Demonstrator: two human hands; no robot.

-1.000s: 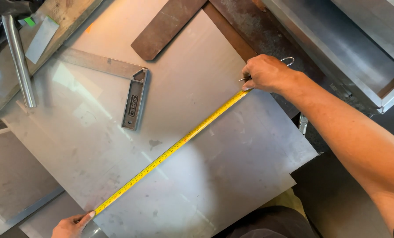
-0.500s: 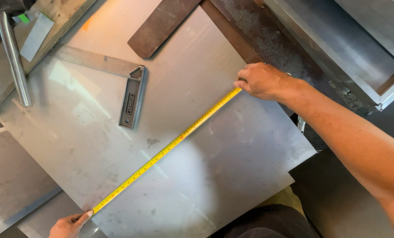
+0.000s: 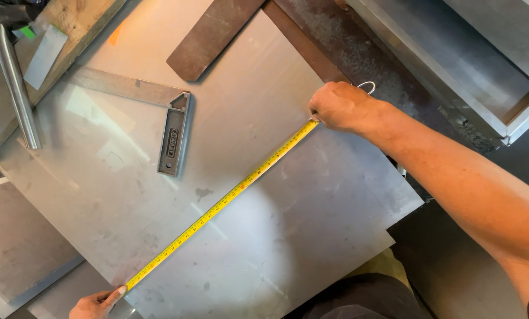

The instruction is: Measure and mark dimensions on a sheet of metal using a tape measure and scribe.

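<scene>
Yellow tape measure lies stretched diagonally across the grey metal sheet, the only thing the head view shows in use. The right hand is closed over the tape's upper end near the sheet's far edge; the left hand pinches the lower end at the near corner, thumb pressed on the blade. A try square rests apart on the sheet, a steel tube at the left. Judging by this, a corner-to-corner measurement is under way; the reading calls for a taut, flat tape.
</scene>
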